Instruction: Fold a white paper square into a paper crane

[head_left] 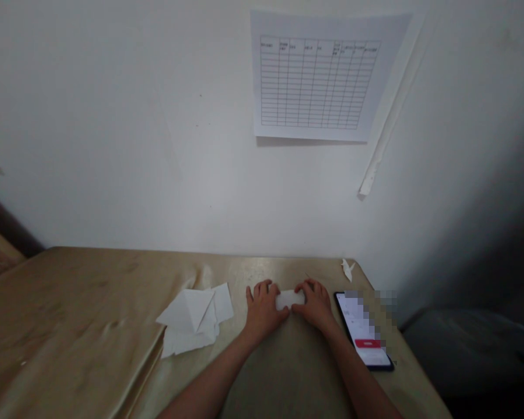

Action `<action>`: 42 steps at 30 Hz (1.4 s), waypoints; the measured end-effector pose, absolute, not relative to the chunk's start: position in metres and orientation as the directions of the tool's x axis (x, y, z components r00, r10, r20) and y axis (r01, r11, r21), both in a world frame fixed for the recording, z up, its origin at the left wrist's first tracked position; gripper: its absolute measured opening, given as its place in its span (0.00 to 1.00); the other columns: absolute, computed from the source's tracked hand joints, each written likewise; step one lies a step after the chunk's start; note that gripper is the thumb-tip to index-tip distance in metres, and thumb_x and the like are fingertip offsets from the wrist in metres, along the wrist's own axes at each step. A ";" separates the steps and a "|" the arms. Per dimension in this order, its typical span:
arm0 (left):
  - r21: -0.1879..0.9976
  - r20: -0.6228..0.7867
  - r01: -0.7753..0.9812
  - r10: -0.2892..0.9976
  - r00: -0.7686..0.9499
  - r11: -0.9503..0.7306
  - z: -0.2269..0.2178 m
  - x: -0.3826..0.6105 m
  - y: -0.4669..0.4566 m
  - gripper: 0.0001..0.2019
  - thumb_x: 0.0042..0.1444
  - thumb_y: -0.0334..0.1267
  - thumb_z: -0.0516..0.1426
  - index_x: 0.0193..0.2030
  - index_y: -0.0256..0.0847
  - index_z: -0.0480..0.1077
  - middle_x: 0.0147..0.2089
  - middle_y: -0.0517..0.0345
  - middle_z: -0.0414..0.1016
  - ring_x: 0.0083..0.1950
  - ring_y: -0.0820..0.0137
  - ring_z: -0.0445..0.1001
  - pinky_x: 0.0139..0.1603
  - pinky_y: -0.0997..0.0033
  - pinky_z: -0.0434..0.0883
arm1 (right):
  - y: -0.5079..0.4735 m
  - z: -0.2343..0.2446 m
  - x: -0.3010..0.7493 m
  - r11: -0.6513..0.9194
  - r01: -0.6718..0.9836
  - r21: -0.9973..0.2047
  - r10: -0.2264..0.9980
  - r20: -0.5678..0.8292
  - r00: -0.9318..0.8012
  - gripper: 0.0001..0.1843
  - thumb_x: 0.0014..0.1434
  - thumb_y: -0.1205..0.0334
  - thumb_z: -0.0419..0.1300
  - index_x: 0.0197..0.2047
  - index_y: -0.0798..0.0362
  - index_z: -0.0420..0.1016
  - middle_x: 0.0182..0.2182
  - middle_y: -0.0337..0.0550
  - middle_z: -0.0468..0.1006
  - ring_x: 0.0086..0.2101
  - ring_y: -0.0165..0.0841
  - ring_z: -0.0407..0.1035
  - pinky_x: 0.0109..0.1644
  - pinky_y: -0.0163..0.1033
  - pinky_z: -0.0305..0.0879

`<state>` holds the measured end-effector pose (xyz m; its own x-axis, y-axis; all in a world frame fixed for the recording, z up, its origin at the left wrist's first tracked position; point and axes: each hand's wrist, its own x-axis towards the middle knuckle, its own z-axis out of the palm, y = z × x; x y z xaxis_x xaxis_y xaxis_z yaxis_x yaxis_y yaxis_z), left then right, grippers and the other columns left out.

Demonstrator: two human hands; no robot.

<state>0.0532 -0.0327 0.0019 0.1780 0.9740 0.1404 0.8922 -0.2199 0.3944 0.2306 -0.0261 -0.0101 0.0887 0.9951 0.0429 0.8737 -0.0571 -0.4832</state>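
Observation:
A small white piece of folded paper [289, 300] lies between my two hands on the table. My left hand [264, 308] grips its left end, with thumb at the near edge and index finger at the far edge. At the opposite end my right hand [315, 304] holds the paper the same way. The other fingers of both hands are curled or spread above the tabletop. Left of my left hand is a loose pile of white paper sheets [192, 320], some with creases.
A phone [362, 331] with a lit screen lies right of my right hand. A small folded paper shape [347, 270] sits near the table's back right corner. The brown table covering [91, 326] is wrinkled at left. A printed grid sheet [317, 81] hangs on the white wall.

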 end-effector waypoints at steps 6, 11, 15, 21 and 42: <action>0.414 0.070 0.884 0.976 0.207 -0.217 0.003 0.045 -0.026 0.23 0.47 0.45 0.62 0.52 0.49 0.69 0.67 0.49 0.61 0.71 0.54 0.56 0.72 0.40 0.41 | -0.023 -0.009 0.235 -0.054 0.856 -0.514 0.997 0.023 0.076 0.22 0.45 0.63 0.65 0.47 0.42 0.78 0.58 0.42 0.66 0.61 0.41 0.57 0.66 0.43 0.48; 0.428 0.026 0.861 0.956 0.292 -0.275 0.004 0.031 -0.018 0.24 0.47 0.42 0.62 0.54 0.53 0.69 0.70 0.54 0.59 0.72 0.57 0.54 0.72 0.40 0.42 | -0.023 -0.010 0.241 -0.047 0.832 -0.553 0.996 0.033 0.078 0.23 0.44 0.67 0.62 0.44 0.40 0.81 0.58 0.40 0.67 0.60 0.41 0.59 0.66 0.44 0.52; 0.439 -0.018 0.844 0.936 0.351 -0.308 0.005 0.020 -0.013 0.26 0.47 0.40 0.63 0.55 0.56 0.69 0.72 0.57 0.58 0.73 0.57 0.55 0.73 0.42 0.44 | -0.022 -0.013 0.245 -0.035 0.808 -0.588 0.997 0.039 0.072 0.23 0.44 0.71 0.61 0.42 0.41 0.82 0.58 0.40 0.68 0.60 0.40 0.60 0.66 0.43 0.54; 0.440 0.001 0.816 0.909 0.417 -0.375 0.006 0.008 -0.008 0.28 0.46 0.38 0.64 0.56 0.56 0.71 0.72 0.56 0.59 0.72 0.57 0.58 0.73 0.45 0.48 | -0.019 -0.018 0.254 0.000 0.792 -0.610 0.999 0.043 0.032 0.24 0.44 0.74 0.58 0.41 0.42 0.83 0.59 0.40 0.68 0.60 0.39 0.60 0.65 0.44 0.56; 0.386 0.166 0.879 0.959 0.231 -0.279 0.000 0.046 -0.027 0.23 0.49 0.53 0.63 0.50 0.47 0.70 0.66 0.48 0.65 0.70 0.52 0.57 0.72 0.40 0.44 | -0.036 -0.012 0.227 -0.024 0.879 -0.476 0.987 0.131 0.097 0.23 0.47 0.50 0.68 0.46 0.46 0.76 0.58 0.48 0.66 0.61 0.47 0.57 0.66 0.49 0.47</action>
<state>0.0458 -0.0272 -0.0003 0.2312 0.9587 0.1656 0.8792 -0.2787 0.3865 0.2266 -0.0364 -0.0121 0.0972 0.9867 0.1306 0.8790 -0.0235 -0.4763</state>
